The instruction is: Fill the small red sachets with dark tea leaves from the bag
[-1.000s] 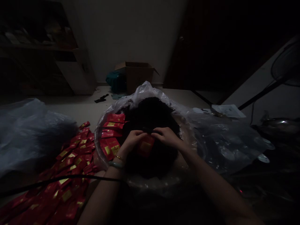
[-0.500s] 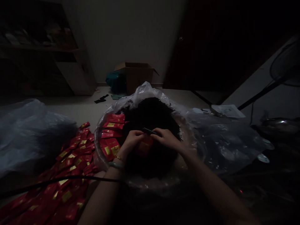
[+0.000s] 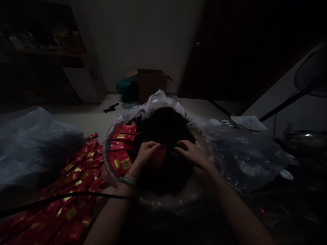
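My left hand (image 3: 146,151) pinches the top edge of a red packet (image 3: 158,156) that hangs over a dark heap of loose, fine material (image 3: 163,126). To its right, my right hand (image 3: 190,152) is curled with a thin dark tool (image 3: 176,154) at its fingertips; a glint shows along the tool's edge, but its exact kind is too dark to make out. The heap lies in a round tub (image 3: 108,136) lined with clear plastic. Several red packets with gold labels (image 3: 122,146) lie inside the tub's left side.
Many red packets (image 3: 84,177) are piled on the left, by a large translucent plastic bag (image 3: 33,146). A black cable (image 3: 76,194) crosses in front. Clear plastic (image 3: 247,160) spreads to the right. Behind stands an open cardboard box (image 3: 153,85); a fan (image 3: 311,71) is at far right.
My right hand has moved right, away from the packet's top, taking the thin dark tool along. My left hand keeps the red packet at nearly the same spot.
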Tool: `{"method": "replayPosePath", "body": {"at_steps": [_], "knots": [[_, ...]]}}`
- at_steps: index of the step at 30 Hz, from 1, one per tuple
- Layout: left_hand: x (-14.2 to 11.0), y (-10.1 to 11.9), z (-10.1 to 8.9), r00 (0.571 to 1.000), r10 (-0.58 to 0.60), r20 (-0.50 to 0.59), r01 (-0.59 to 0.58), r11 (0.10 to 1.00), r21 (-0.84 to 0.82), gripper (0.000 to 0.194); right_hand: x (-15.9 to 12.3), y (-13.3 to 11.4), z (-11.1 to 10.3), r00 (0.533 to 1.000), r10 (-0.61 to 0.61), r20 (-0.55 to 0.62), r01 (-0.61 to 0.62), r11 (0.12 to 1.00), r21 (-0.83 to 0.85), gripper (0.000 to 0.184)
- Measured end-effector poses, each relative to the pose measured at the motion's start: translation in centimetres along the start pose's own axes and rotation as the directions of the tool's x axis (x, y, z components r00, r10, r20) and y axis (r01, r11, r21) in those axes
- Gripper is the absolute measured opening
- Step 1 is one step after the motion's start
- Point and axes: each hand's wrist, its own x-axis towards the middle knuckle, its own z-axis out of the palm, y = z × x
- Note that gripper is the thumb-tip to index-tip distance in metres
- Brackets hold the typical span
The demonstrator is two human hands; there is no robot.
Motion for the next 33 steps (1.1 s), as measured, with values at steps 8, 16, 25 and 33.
{"method": "replayPosePath", "body": {"at_steps": [8, 16, 25, 33], "knots": [[0.0, 0.1, -0.3, 0.997, 0.06, 0.047, -0.062, 0.997, 0.035, 0.03, 1.5, -5.0, 4.5, 0.995, 0.009, -0.101, 0.034, 0.909, 0.415, 0.022], [0.1, 0.3, -1.0, 0.984, 0.142, 0.107, -0.151, 0.985, 0.084, 0.032, 0.8, -3.0, 2.7, 0.992, 0.078, -0.103, -0.016, 0.865, 0.501, 0.025], [-0.1, -0.3, -0.2, 0.982, 0.186, -0.042, -0.182, 0.98, 0.086, 0.021, -0.3, -4.1, 2.8, 0.988, 0.027, -0.154, 0.067, 0.815, 0.575, 0.019], [-0.7, -0.6, -0.1, 0.964, 0.237, -0.117, -0.245, 0.968, -0.051, 0.032, -1.2, -4.9, 3.0, 0.958, -0.003, -0.288, 0.153, 0.852, 0.5, 0.014]]}}
